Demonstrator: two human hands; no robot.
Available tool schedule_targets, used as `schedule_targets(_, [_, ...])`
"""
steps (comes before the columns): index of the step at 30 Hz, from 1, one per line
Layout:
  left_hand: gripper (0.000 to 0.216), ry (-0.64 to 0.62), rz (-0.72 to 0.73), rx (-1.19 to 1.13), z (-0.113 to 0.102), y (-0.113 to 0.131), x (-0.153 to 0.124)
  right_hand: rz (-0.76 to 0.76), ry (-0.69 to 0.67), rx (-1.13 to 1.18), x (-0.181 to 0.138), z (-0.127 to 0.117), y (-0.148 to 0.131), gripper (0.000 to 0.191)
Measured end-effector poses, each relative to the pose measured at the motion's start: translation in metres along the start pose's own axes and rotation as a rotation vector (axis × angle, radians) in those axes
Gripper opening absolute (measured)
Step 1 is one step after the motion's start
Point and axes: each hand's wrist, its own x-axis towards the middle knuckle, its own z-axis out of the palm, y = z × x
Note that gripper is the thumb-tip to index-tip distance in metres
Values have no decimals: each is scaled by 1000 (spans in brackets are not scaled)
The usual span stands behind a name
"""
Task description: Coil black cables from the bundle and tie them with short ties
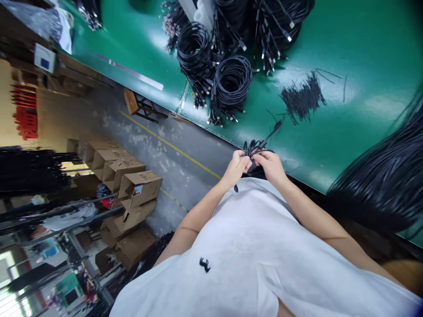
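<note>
Green table (pixel 346 105) fills the upper right of the tilted view, its near edge running diagonally just beyond the person's hands. Large coiled bundles of black cable (pixel 231 83) sit well up the surface, and a loose pile of short black ties (pixel 302 99) lies between those bundles and the hands. A dark mass of hanging cables (pixel 386 185) crowds the right side. Cardboard boxes (pixel 132 189) stand on the floor to the left, well apart from the work.

At the table's edge, both hands meet close in front of the white shirt (pixel 251 246). The left hand (pixel 236 167) and the right hand (pixel 272 167) are both clenched on a small black cable bundle (pixel 256 147), fingers curled round it from either side, thumbs nearly touching. The bundle sits between and just above the fingertips, partly hidden by them, so its exact winding cannot be told.

One cable end (pixel 276 127) sticks out free, its long axis slanting up and to the right, away from the body, over the table and toward the ties. It lies nearer the right hand. A second short end (pixel 235 188) hangs down under the left hand.
</note>
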Motion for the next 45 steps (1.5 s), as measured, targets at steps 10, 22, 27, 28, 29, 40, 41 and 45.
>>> schedule_targets(10, [10,78,165,346,-36,6,-7,-589,-125,-904,-5,22,-16,28])
schedule_targets(22, [19,-234,-49,-40,-62,-16,-2,-1415,-880,-1669,6,33,-63,32])
schedule_targets(27, [35,-309,-107,-112,-66,-17,-7,-1543,-913,-1702,0,43,-68,28])
schedule_targets(28, [37,-321,-116,-106,-67,-18,-7,-1571,-904,-1737,-1,45,-69,28])
schedule_targets(29, [39,-333,-120,-102,-68,-18,-8,-1592,-894,-1772,-2,47,-69,28])
schedule_targets(40, [26,-249,-83,-328,-68,-25,2,-1192,-865,-2082,-2,67,-79,24])
schedule_targets(41, [39,-250,-76,-370,-70,-24,4,-1083,-853,-2096,1,70,-83,24])
schedule_targets(45, [64,-361,52,-284,-82,-14,16,-804,-787,-2084,10,81,-96,23])
